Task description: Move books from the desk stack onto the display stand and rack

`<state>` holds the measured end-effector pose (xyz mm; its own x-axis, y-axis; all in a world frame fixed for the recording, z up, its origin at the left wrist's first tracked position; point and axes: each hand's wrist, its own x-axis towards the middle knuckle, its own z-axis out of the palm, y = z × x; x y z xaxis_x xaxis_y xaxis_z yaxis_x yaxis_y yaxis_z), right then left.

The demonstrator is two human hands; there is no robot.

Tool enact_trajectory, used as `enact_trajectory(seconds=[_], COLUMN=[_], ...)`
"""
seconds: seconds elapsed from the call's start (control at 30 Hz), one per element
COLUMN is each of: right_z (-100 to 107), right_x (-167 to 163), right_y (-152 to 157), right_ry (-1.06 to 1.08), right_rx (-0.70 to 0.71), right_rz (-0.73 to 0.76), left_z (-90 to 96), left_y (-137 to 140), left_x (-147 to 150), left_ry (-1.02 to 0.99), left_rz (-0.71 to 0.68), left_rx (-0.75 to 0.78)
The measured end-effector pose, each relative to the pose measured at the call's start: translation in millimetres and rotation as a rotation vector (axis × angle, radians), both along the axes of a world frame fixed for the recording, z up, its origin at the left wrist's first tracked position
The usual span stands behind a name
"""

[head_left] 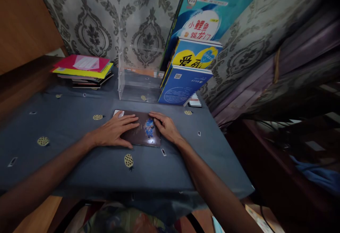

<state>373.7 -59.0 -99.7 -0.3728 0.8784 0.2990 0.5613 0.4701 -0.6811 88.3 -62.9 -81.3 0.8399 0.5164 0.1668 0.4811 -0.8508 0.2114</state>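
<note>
Lying on the surface [106, 172], the glossy brown book [142, 141] bore a blue figure [149, 128]. Your left fingers [132, 120] splayed over it, gripping nothing; your right fingers [157, 115] curved at its edge, grip unclear.

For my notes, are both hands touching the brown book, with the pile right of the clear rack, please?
No: the head view shows the pile left of the clear rack. The left hand and right hand do touch the brown book.

The far wall [92, 31] bore grey leafy patterns; a purple curtain [252, 80] hung right, a wooden panel [23, 20] stood left
</note>
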Motion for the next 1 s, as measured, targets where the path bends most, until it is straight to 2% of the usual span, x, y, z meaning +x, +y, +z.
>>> enact_trajectory(seconds=[0.23, 0.33, 0.57, 0.87, 1.0], right_z=[3.4, 10.9, 19.2, 17.6, 17.0], right_x=[-0.3, -0.3, 4.9, 2.3, -4.0], right_y=[-0.5, -4.1, -11.5, -16.1, -19.7], right_ry=[-0.009, -0.028, 0.022, 0.185, 0.11], right_rx=[0.014, 0.022, -0.033, -0.129, -0.109], right_rz=[0.001, -0.055, -0.216, -0.168, -0.132], left_z=[5.1, 5.0, -0.6, -1.5, 2.7], left_y=[0.5, 3.8, 28.6, 44.1, 44.7], left_x=[0.8, -3.2, -32.6, -53.1, -56.6], left_ry=[0.039, 0.021, -0.038, -0.064, -0.023], left_rz=[-0.03, -0.034, 0.105, 0.178, 0.232], left_rx=[-0.034, -0.043, -0.04, -0.046, -0.075])
